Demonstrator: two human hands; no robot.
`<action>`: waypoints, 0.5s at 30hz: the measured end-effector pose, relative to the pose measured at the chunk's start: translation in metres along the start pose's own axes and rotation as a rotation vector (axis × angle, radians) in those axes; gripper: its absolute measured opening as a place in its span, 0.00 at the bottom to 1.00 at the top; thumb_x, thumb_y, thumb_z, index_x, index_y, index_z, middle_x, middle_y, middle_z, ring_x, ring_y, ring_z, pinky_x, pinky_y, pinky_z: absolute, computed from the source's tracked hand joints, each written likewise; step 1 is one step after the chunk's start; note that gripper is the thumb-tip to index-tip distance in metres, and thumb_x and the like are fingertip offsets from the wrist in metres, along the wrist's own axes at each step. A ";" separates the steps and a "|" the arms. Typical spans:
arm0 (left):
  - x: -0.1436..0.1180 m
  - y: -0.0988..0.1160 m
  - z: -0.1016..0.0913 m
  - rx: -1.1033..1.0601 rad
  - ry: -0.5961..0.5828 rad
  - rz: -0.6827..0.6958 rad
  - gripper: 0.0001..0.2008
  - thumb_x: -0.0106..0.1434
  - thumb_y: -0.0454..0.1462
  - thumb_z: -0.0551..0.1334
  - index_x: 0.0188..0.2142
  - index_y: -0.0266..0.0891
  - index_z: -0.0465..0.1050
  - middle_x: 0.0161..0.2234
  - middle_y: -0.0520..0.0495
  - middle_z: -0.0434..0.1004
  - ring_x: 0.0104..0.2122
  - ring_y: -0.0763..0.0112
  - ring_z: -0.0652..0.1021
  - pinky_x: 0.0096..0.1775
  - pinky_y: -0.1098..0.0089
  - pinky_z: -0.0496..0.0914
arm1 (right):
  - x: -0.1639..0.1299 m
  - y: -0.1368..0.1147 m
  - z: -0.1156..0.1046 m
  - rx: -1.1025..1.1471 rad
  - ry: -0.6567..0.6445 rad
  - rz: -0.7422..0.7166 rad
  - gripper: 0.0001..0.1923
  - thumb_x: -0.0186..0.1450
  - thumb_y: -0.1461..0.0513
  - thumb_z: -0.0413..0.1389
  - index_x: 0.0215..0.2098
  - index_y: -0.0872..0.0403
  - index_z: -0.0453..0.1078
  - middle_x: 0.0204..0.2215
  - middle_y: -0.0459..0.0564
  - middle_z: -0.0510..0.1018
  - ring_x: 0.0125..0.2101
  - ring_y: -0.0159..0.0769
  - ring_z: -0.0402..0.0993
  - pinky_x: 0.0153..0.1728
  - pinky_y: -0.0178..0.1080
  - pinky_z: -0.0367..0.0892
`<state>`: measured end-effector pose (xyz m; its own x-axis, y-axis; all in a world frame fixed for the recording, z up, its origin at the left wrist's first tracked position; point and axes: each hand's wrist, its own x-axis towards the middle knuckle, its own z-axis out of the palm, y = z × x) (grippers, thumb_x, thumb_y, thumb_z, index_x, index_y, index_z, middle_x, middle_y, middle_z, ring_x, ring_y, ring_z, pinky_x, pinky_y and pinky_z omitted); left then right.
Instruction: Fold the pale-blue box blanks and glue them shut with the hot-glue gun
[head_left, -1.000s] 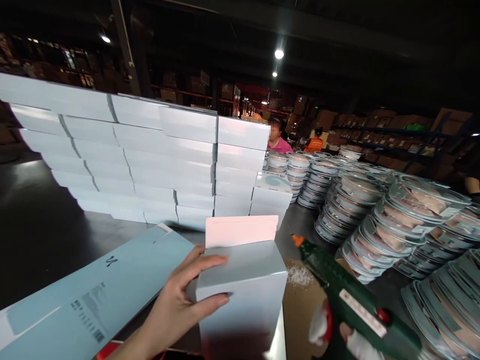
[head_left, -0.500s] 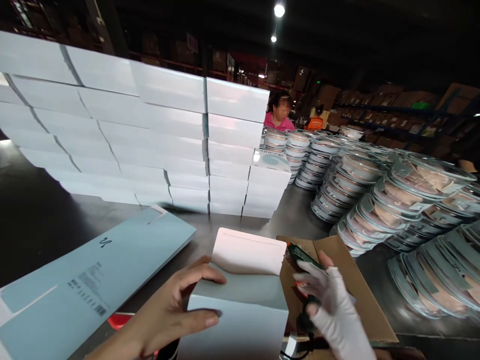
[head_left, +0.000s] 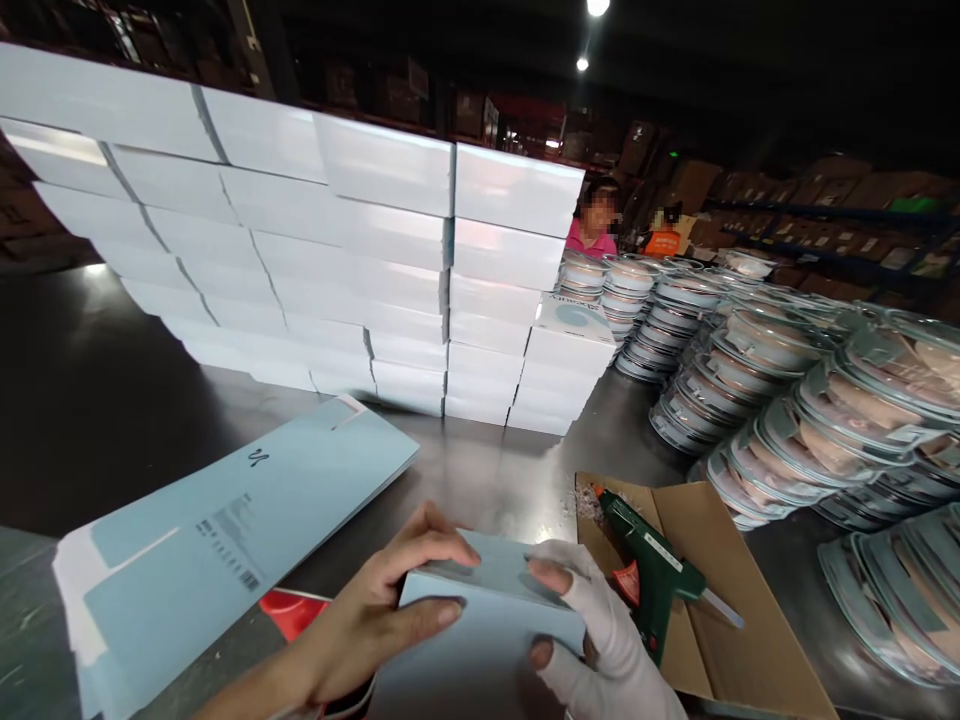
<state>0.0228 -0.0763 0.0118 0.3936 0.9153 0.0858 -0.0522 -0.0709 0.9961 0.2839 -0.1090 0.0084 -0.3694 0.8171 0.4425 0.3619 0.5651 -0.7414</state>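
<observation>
One light-blue box (head_left: 487, 625) sits near centre, grasped between your hands: your bare left hand (head_left: 394, 605) has fingers on top and thumb on the near side; your white-gloved right hand (head_left: 604, 630) clasps the right end. Right, a green glue gun (head_left: 654, 555) lies on opened cardboard (head_left: 761, 630); left, flat blue cartons (head_left: 292, 500).

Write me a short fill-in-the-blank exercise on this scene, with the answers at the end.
1. The left hand and right hand hold the pale blue box; the right hand's glove is ____.
2. The glue gun on the brown cardboard is mostly ____ in colour.
3. In the picture, the flat blue cartons lie to the ____ of the glue gun.
4. The person beside the stacked white boxes wears a ____ top.

Missing words: white; green; left; pink.
</observation>
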 end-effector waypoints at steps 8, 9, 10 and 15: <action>0.006 0.005 -0.003 0.053 -0.076 -0.013 0.09 0.61 0.45 0.70 0.39 0.46 0.80 0.47 0.47 0.71 0.37 0.67 0.75 0.38 0.71 0.70 | 0.007 -0.001 -0.011 0.039 -0.106 0.051 0.22 0.71 0.59 0.57 0.61 0.33 0.65 0.58 0.48 0.72 0.58 0.39 0.71 0.60 0.42 0.67; 0.006 0.007 -0.006 0.050 -0.037 -0.009 0.10 0.59 0.45 0.71 0.38 0.45 0.81 0.48 0.47 0.72 0.37 0.66 0.76 0.38 0.72 0.71 | 0.006 0.000 -0.011 0.112 -0.110 0.115 0.20 0.72 0.56 0.57 0.60 0.33 0.67 0.59 0.48 0.71 0.60 0.40 0.70 0.60 0.44 0.66; 0.006 0.009 -0.010 0.042 0.032 -0.008 0.10 0.56 0.45 0.73 0.36 0.44 0.82 0.49 0.46 0.74 0.38 0.65 0.77 0.38 0.72 0.71 | 0.006 0.002 -0.012 0.217 -0.083 0.182 0.19 0.71 0.53 0.57 0.60 0.33 0.68 0.62 0.48 0.70 0.62 0.43 0.68 0.60 0.46 0.67; 0.016 0.003 -0.026 -0.317 0.734 -0.083 0.28 0.42 0.52 0.80 0.39 0.44 0.78 0.35 0.51 0.81 0.30 0.66 0.80 0.27 0.75 0.73 | 0.005 0.018 -0.014 0.532 0.230 0.386 0.31 0.67 0.39 0.54 0.64 0.36 0.65 0.65 0.54 0.70 0.60 0.53 0.71 0.51 0.55 0.74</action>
<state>0.0051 -0.0518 0.0157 -0.2901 0.9477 -0.1333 -0.3512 0.0241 0.9360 0.3006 -0.0931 0.0045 -0.0864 0.9849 0.1499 -0.0594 0.1451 -0.9876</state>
